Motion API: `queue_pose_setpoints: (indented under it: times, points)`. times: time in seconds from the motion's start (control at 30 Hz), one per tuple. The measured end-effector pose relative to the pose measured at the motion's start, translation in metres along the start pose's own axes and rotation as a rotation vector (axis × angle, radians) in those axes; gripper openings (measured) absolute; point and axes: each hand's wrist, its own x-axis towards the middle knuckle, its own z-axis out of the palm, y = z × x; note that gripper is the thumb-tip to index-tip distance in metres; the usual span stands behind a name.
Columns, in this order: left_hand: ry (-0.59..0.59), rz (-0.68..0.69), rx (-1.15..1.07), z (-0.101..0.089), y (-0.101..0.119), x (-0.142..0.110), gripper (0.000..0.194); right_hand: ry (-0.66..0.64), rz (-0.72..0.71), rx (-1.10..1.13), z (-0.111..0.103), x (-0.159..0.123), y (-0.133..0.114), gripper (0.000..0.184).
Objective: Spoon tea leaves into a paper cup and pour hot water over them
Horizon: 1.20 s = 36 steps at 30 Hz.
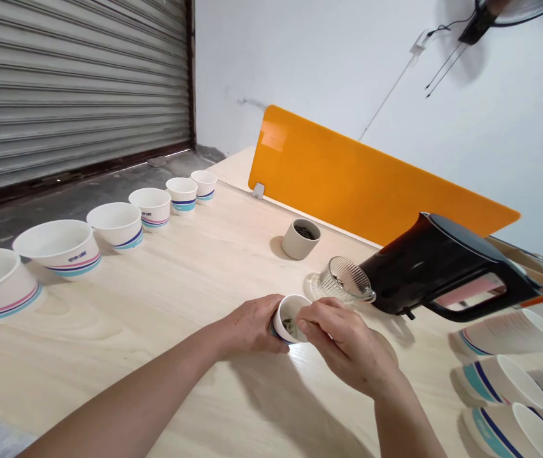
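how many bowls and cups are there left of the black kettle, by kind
white paper bowls in the row: 6
beige cup with dark leaves: 1
white cup in the left hand: 1
ribbed glass vessel on its side: 1
total: 9

six paper bowls [56,247], two hands [247,327], two cups [300,240], one kettle [443,264]

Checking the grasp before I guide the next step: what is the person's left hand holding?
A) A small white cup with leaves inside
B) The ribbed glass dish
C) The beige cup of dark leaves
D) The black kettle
A: the left hand is wrapped around the small white cup, tilted with its leaves showing, and the right hand is at its mouth.
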Motion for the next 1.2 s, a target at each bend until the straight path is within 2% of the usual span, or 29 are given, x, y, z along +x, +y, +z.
queue_pose_setpoints:
  times: [0.17,0.37,0.6,0.7,0.9,1.03,1.2]
  points:
    - [0.004,0.019,-0.038,-0.003,0.004,-0.004,0.051,-0.030,0.031,-0.050,-0.007,-0.003,-0.001,0.018]
    - [0.018,0.042,-0.004,0.001,-0.001,-0.001,0.053,0.075,0.009,-0.225,0.002,-0.004,0.002,0.015]
    - [-0.011,0.025,-0.034,-0.003,0.004,-0.003,0.052,-0.014,-0.012,0.046,0.001,-0.004,0.002,0.014]
    - [-0.006,0.043,-0.058,-0.003,0.002,-0.004,0.052,-0.005,-0.003,0.029,-0.003,-0.005,0.002,0.013]
    - [0.042,0.056,0.012,0.004,-0.005,0.000,0.056,0.062,-0.042,-0.184,0.004,-0.002,0.003,0.017]
    - [0.040,0.027,0.028,0.004,-0.005,0.001,0.055,0.034,-0.038,-0.104,0.007,-0.001,0.006,0.017]
    - [0.007,0.029,-0.033,0.000,-0.001,-0.002,0.056,0.002,-0.013,-0.008,0.000,-0.006,0.005,0.012]
